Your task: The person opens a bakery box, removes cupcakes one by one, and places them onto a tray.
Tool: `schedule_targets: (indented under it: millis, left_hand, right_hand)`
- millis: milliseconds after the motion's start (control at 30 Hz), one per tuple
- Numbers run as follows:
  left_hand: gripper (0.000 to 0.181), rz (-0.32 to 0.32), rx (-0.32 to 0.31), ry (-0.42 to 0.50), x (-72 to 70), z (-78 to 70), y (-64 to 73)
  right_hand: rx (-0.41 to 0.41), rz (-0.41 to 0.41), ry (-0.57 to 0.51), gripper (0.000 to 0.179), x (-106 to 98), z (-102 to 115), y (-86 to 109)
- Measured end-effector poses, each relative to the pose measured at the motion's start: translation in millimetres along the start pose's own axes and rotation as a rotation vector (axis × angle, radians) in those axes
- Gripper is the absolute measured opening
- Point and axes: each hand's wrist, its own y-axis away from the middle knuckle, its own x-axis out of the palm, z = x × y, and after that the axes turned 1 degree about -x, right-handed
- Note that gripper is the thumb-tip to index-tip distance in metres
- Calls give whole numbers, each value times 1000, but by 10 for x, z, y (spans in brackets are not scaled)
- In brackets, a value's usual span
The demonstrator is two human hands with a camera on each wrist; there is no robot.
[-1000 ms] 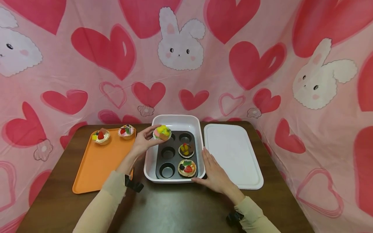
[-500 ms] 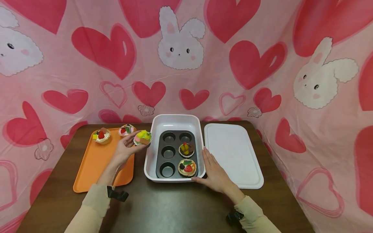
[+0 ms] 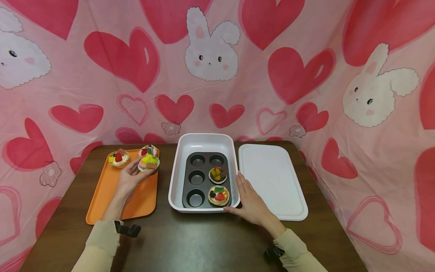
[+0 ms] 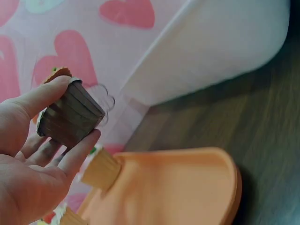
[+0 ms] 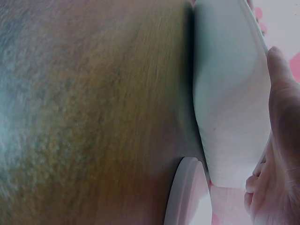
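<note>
My left hand (image 3: 127, 179) pinches a fruit-topped cupcake (image 3: 148, 162) between thumb and fingers, over the back of the orange tray (image 3: 142, 200). The left wrist view shows its dark brown cup (image 4: 70, 115) held clear above the tray. Two pale-cupped cupcakes stand at the tray's back: one (image 3: 119, 158) at left, another (image 3: 148, 149) partly hidden behind the held one. My right hand (image 3: 253, 207) rests on the white bin's (image 3: 205, 136) front right corner, fingers straight along the rim. Inside lies a dark muffin tin (image 3: 206, 181), with a chocolate fruit tart (image 3: 217, 175) and a cream fruit tart (image 3: 218, 195) in its right column.
A white lid (image 3: 272, 181) lies flat to the right of the bin. The wooden table (image 3: 197, 245) runs back to a pink heart-and-rabbit cloth (image 3: 210, 94). The bin's high walls stand between tray and lid.
My left hand has carried the yellow-topped cupcake leftward from above the muffin tin to over the orange tray. My right hand has stayed on the bin's corner.
</note>
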Motion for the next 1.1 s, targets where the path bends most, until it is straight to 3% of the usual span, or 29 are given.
schedule_targets:
  millis: [300, 467, 1100]
  left_hand:
    - [82, -87, -57, -35, -100, 163, -92]
    - [81, -123, -79, -102, -125, 248, -128]
    - [75, -156, 10, -223, -27, 363, -170]
  right_hand:
    - [-2, -2, 5, 134, 9, -5, -5]
    - [-1, 3, 1, 135, 2, 4, -1]
    - [1, 1, -6, 135, 5, -6, -5]
